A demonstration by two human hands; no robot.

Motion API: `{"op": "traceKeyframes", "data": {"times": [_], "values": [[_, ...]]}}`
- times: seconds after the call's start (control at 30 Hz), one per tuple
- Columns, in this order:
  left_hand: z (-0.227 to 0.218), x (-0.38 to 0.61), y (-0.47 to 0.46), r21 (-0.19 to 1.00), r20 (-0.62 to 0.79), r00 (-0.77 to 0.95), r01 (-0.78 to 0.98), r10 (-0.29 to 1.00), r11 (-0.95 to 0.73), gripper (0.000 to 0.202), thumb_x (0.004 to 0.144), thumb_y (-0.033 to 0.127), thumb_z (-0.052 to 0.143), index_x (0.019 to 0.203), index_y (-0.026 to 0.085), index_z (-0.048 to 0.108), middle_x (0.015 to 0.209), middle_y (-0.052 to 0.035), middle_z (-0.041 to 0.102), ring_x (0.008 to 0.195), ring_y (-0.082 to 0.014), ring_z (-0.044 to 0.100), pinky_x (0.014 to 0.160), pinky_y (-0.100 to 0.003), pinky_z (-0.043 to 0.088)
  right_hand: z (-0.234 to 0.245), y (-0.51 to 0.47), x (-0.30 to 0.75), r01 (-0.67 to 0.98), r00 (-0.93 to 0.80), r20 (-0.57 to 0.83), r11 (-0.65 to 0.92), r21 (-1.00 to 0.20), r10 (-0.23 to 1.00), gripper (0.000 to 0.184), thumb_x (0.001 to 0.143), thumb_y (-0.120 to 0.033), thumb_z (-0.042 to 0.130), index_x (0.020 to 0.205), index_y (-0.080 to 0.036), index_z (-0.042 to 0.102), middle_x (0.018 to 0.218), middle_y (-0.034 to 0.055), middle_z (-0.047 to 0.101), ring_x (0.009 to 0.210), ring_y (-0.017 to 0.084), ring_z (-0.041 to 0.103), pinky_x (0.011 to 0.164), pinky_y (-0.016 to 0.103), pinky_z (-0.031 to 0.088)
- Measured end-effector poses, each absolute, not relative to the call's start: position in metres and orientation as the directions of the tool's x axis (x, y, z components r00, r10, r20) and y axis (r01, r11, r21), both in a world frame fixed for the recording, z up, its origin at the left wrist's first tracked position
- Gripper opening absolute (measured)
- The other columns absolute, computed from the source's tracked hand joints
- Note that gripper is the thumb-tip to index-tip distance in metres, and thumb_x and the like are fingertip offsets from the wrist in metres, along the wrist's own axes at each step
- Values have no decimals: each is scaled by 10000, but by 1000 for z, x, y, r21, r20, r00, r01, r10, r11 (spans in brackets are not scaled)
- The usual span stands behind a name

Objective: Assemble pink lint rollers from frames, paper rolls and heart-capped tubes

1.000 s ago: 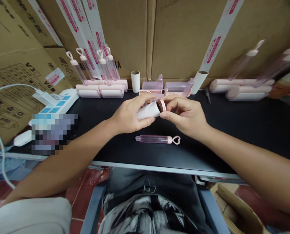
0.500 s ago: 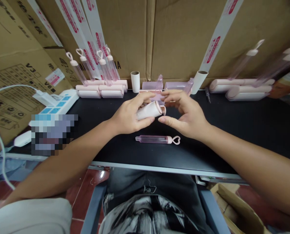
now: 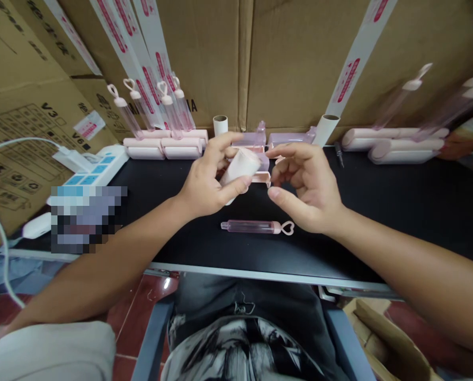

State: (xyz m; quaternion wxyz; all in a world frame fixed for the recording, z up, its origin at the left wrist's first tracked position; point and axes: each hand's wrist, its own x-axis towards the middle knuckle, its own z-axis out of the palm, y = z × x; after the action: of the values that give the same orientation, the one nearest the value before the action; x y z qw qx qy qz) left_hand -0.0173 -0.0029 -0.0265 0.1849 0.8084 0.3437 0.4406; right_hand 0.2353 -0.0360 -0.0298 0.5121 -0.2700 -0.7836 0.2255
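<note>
My left hand (image 3: pixel 206 182) grips a white paper roll (image 3: pixel 239 166) and tilts it up toward the back of the black table (image 3: pixel 379 201). My right hand (image 3: pixel 305 188) hovers just right of the roll with fingers apart and holds nothing. A pink clear handle tube with a heart-shaped end (image 3: pixel 258 227) lies flat on the table just below both hands. Behind the roll, a pink case part (image 3: pixel 262 177) shows partly between my hands.
Several pink handles (image 3: pixel 152 108) stand in pale cases (image 3: pixel 164 148) at the back left; more cases (image 3: pixel 399 145) lie at the back right. Cardboard cores (image 3: pixel 220 124) stand by the cardboard boxes. A power strip (image 3: pixel 95 166) with a white cable lies at left.
My right hand has let go of the roll's end and opened. My left hand has turned the roll from lying sideways to pointing up and away.
</note>
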Motion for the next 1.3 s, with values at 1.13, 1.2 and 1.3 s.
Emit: {"op": "traceKeyframes", "data": {"times": [1.13,1.2,1.3], "values": [[-13,-25,20,918,359,76,153,930,-367,525,930,701,551,1122,226,668,721,-15,562,507,-154,521,381,-285,346,-19,-18,245,686,-714,79,717,-122,696,164,992,-124,647,1074,-210,760,1097,77,800,916,247,757,720,333,477],[-13,-24,20,926,341,80,142,936,-350,544,928,742,538,1087,236,662,690,-4,540,486,-155,501,378,-293,333,-18,-19,245,668,-731,73,734,-124,678,172,996,-128,638,1068,-201,776,1094,88,779,889,237,753,730,334,498],[-14,-23,22,942,306,77,117,949,-314,558,929,783,526,1033,246,637,661,7,523,464,-151,487,370,-291,317,-19,-20,246,642,-741,117,748,-166,662,225,965,-176,698,1168,-188,793,1187,121,747,860,229,753,763,348,553]]}}
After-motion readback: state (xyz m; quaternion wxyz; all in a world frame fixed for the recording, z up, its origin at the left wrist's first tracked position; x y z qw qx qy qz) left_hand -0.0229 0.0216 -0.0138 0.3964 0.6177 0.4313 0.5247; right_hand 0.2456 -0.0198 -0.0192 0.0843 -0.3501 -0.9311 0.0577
